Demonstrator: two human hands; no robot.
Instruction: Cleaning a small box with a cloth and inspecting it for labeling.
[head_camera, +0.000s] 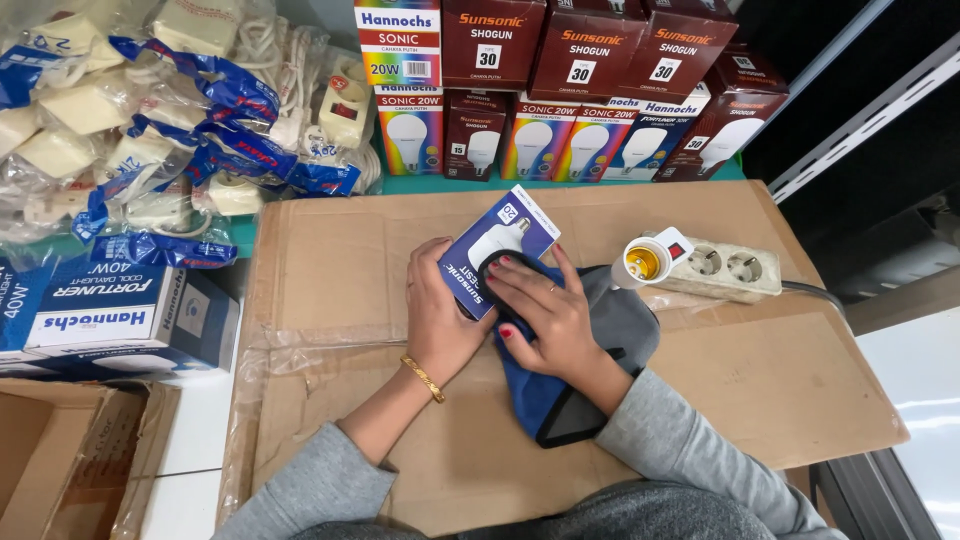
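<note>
Cardboard sheet (780, 380) covers table; bulb boxes (560, 90) stacked behind; power strip (715, 268) right.

A flattened cardboard sheet (700, 370) covers a green-topped counter (420, 184). Stacked light bulb boxes (560, 90) line the back edge. Bagged cream electrical fittings (130, 120) pile at left. A dark metal shelf frame (870, 110) stands at right.

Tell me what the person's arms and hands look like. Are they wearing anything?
Both arms wear long grey sleeves, the left sleeve pushed up the forearm. The left hand has a gold bracelet at the wrist. The right hand has red-painted nails and a thin ring on one finger. No gloves.
</note>
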